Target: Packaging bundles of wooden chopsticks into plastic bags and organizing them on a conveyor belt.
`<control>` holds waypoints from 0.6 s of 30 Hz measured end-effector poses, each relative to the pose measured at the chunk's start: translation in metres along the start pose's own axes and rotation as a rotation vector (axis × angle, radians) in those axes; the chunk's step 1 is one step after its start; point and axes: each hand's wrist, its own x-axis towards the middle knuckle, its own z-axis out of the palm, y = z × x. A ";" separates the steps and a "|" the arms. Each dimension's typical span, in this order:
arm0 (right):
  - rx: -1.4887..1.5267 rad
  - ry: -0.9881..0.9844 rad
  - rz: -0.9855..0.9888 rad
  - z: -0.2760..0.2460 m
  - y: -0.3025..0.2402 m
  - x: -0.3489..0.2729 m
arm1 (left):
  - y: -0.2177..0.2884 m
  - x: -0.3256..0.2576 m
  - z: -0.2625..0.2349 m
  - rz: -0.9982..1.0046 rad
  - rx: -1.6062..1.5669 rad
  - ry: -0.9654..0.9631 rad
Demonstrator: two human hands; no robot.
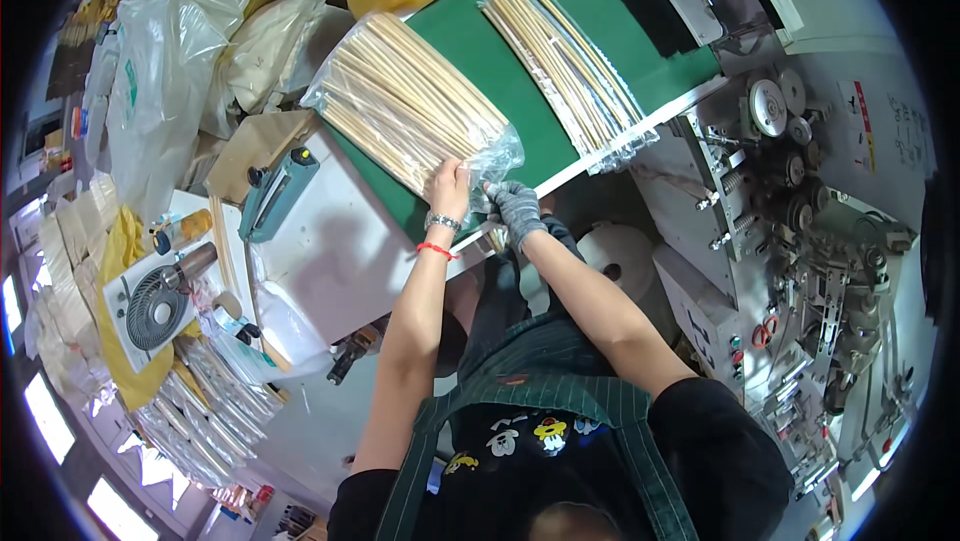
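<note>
Lying on the green surface [470, 46], loose end toward the near edge, the bag of sticks [410, 91] is likely placed for easy reach, left hand [449, 193] and gloved right hand [517, 211] both gripping its plastic.

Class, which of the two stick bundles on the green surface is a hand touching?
The thicker bundle, at left: the left hand touches its near end. The slimmer bundle, at right, lies untouched.
</note>
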 end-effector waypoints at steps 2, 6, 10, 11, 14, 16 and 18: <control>-0.149 -0.045 -0.099 -0.009 0.012 0.010 | 0.007 -0.008 0.002 0.086 0.078 0.004; -1.148 -0.283 -0.667 -0.034 -0.033 0.010 | 0.005 -0.037 0.000 0.271 0.224 0.000; -1.297 0.456 -0.922 -0.064 -0.137 0.024 | 0.008 -0.049 -0.006 0.319 0.218 -0.071; -1.421 0.815 -1.005 -0.074 -0.147 0.047 | 0.009 -0.049 -0.005 0.313 0.186 -0.085; -1.400 0.613 -0.679 -0.067 -0.157 0.067 | 0.009 -0.047 -0.002 0.274 0.206 -0.085; -1.557 0.415 -0.925 -0.059 -0.139 0.070 | 0.008 -0.048 -0.001 0.242 0.191 -0.076; -1.601 0.411 -0.970 -0.052 -0.129 0.071 | 0.011 -0.050 -0.003 0.244 0.182 -0.073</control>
